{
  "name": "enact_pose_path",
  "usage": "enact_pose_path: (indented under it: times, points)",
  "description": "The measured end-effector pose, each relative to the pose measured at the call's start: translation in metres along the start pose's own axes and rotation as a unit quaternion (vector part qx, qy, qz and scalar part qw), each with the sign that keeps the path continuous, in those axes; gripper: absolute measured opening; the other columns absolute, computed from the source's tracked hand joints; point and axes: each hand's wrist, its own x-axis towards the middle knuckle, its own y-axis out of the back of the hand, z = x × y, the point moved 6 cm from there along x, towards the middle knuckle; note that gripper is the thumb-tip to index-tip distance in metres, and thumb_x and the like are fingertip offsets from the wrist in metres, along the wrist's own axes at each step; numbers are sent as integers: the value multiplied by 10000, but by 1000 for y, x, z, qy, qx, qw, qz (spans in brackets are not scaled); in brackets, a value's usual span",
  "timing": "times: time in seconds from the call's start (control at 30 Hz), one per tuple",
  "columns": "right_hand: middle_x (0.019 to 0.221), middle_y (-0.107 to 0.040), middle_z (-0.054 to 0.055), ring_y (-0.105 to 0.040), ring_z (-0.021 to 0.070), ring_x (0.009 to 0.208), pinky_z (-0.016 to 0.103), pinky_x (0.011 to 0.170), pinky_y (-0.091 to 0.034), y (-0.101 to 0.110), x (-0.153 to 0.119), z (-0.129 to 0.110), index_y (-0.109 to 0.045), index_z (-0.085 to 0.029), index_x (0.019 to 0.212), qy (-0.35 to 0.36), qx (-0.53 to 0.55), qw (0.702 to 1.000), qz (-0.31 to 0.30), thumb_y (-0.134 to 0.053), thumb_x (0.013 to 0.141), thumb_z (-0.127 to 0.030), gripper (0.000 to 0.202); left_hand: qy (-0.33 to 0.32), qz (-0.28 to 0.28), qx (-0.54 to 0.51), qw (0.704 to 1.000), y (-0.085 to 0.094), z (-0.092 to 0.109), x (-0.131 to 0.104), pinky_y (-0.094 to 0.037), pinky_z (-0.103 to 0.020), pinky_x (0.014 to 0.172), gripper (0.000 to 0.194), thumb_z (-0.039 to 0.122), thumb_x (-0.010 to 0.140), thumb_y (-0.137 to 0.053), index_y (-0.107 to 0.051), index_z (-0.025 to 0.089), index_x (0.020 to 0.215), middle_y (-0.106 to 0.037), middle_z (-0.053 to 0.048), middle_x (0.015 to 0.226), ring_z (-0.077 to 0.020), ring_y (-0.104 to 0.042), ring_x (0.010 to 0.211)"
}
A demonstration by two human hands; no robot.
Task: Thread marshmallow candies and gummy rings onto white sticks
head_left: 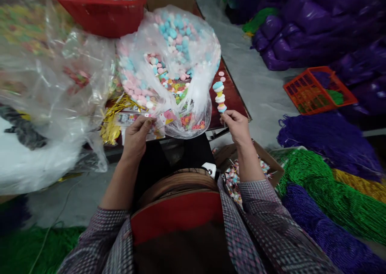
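My right hand is closed in a pinch on the lower end of a marshmallow skewer. The skewer stands upright, with blue, yellow, white and pink pieces stacked along it. On the other side, my left hand pinches a small printed plastic bag with a pink pattern. Between the hands lies a big clear bag of marshmallows, its mouth open towards me. Colourful ring-shaped and round candies show inside it. Gold twist ties and more flat printed packets lie beside my left hand.
A red basin stands at the back left, beside large clear candy bags. A cardboard box of wrapped candies sits below my right arm. Rightward are an orange basket, purple sacks and green strands.
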Motion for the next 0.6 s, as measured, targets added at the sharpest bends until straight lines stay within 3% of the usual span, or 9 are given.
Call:
enact_pose_path:
  times: [0.23,0.43,0.6]
  points:
    - [654,-593,-43,-467,80,493,255,486,-388,-29,-40,-47,-755,-232,807,77,21,990,-115,-780,819,-414,183,-12,-38,-25,999,2,2,-4,-468,-285,741,412,694,746,-823,-801,286,797,-663,5,751,-136,-571,747]
    - [736,-671,-11,-543,111,557,288,546,-470,-41,-51,-71,-798,-274,833,135,-42,976,-164,-748,867,-331,83,-31,-48,-5,998,6,4,-6,-493,-315,803,403,692,793,-786,-785,290,823,-678,-9,810,-156,-598,804]
    - [794,-735,15,-663,168,709,333,672,-548,-37,-48,-76,-798,-286,833,194,-106,963,-156,-747,882,-320,79,-43,-54,28,997,7,4,-5,-499,-339,813,444,720,809,-748,-773,277,817,-677,-25,811,-174,-607,823]
